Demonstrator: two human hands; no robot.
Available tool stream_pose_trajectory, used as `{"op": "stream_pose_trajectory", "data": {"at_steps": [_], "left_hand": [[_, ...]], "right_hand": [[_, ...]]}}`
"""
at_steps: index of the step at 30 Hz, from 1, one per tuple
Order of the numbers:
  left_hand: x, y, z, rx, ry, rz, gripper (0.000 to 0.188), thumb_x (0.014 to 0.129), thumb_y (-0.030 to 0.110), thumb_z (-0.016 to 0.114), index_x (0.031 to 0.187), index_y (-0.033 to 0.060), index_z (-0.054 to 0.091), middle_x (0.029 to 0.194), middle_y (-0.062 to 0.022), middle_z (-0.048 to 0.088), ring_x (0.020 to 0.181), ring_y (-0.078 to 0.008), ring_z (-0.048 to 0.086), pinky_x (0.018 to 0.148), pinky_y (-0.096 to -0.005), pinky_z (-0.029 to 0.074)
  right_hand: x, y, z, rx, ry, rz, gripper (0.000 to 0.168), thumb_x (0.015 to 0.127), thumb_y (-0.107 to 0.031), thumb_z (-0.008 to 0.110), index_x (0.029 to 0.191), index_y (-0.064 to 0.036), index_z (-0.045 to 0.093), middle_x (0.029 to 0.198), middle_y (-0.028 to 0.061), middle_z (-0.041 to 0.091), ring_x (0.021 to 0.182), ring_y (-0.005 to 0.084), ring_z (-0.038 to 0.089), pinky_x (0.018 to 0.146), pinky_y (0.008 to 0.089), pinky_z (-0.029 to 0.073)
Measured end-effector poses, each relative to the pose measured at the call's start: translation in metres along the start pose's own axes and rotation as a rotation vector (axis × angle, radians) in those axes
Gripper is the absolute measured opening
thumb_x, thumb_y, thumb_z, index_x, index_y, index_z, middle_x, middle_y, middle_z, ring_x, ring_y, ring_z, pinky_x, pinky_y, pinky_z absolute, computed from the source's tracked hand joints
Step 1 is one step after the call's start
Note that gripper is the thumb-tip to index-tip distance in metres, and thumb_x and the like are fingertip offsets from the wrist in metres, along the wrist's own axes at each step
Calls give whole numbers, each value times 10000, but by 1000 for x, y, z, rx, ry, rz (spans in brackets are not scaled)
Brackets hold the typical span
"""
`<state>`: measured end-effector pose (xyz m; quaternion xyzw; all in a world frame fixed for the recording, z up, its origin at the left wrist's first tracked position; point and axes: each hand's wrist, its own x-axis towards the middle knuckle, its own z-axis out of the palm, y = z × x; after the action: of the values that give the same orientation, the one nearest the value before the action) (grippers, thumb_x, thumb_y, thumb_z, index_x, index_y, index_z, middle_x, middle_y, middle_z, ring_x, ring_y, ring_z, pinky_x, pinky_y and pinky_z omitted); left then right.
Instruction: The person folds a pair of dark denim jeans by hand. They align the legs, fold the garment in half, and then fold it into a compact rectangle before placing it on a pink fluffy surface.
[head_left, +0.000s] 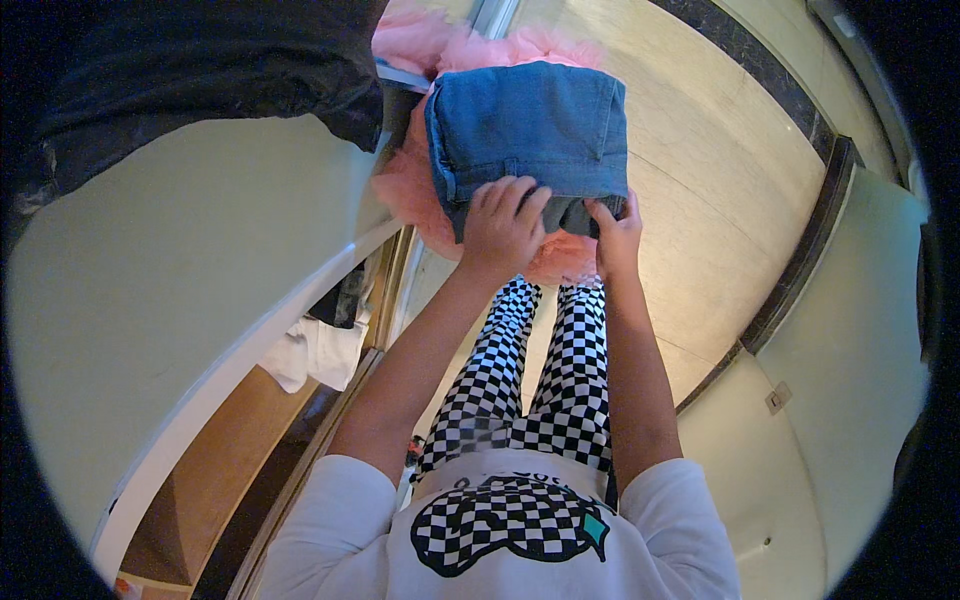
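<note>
A folded pair of blue denim jeans or another denim garment (536, 120) lies on top of a fluffy pink tulle item (420, 199), which sticks out around it. My left hand (506, 225) rests on the waistband, fingers curled over its near edge beside a belt loop. At the right corner of that edge, my right hand (619, 225) grips the denim between thumb and fingers. What holds up the pink item from below is hidden.
Dark cloth (225, 67) hangs at the upper left over a pale panel (202, 225). Lower left is an open wooden compartment (225, 450) with a white cloth (319, 352) and a dark one. A tiled floor (712, 187) and walls with dark skirting (802, 255) lie to the right.
</note>
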<state>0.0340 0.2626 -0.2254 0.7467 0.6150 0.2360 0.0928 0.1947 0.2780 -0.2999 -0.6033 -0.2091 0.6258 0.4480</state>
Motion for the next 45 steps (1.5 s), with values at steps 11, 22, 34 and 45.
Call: {"op": "stream_pose_trajectory", "data": {"at_steps": [11, 22, 34, 45], "left_hand": [[33, 7, 66, -38, -106, 271, 242, 689, 150, 600, 922, 91, 569, 715, -36, 501, 690, -205, 535, 586, -325, 442], [20, 26, 79, -30, -287, 333, 80, 726, 145, 574, 765, 103, 518, 642, -46, 495, 581, -225, 564, 516, -334, 468], [34, 31, 84, -30, -231, 280, 114, 722, 168, 597, 741, 100, 508, 658, -50, 524, 645, -225, 568, 566, -344, 468], [36, 40, 67, -109, -363, 279, 146, 715, 175, 616, 803, 102, 526, 684, -56, 521, 669, -237, 556, 598, -360, 458]], "right_hand": [[-20, 8, -31, -167, -119, -126, 64, 827, -51, 592, 883, -20, 601, 791, -32, 587, 687, 58, 517, 636, 196, 423], [-14, 6, -3, -176, 394, -120, 130, 810, -82, 553, 848, 20, 625, 685, 41, 607, 611, 93, 516, 536, 242, 412], [-29, -2, -15, 23, 36, -298, 323, 763, 88, 568, 1081, 31, 561, 1000, 37, 581, 872, 86, 536, 758, 195, 431], [18, 25, -28, -191, 360, -179, 218, 699, 16, 614, 910, -13, 565, 741, 61, 563, 689, 131, 551, 612, 243, 439]]}}
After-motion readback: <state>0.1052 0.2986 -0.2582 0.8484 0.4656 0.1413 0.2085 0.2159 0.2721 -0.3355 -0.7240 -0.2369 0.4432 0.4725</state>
